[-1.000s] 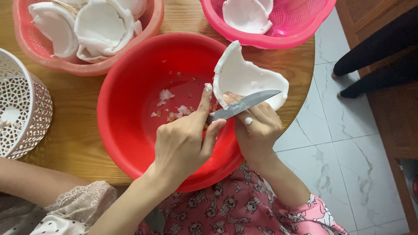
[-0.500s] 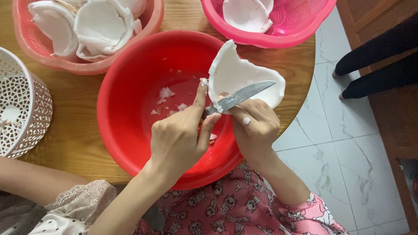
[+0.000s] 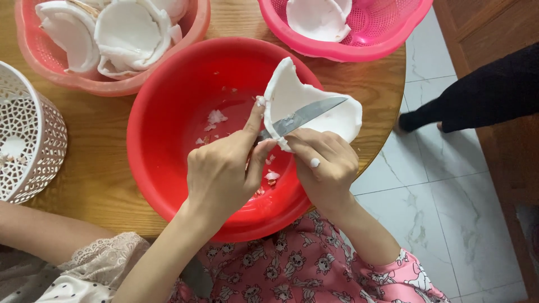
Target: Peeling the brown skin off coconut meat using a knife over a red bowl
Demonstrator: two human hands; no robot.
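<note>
My left hand [image 3: 222, 171] grips a knife [image 3: 303, 116] by its handle, thumb stretched up against the edge of a white coconut piece [image 3: 286, 92]. The steel blade lies across the inner face of that piece, pointing right. My right hand [image 3: 325, 163] holds the curved piece from below, tilted over the right rim of a big red basin [image 3: 163, 140]. Small white and brownish shavings lie in the basin's bottom.
A pale pink basket [image 3: 196, 33] with several white coconut pieces stands at the back left, and a bright pink basket [image 3: 387, 33] with one piece at the back right. A white lattice basket [image 3: 39, 140] sits at left. Another person's arm [image 3: 39, 235] lies lower left; a dark-clad leg [image 3: 483, 95] stands on the tiled floor.
The knife and my left hand have crept slightly up and left along the coconut piece. The piece has turned a little in my right hand.
</note>
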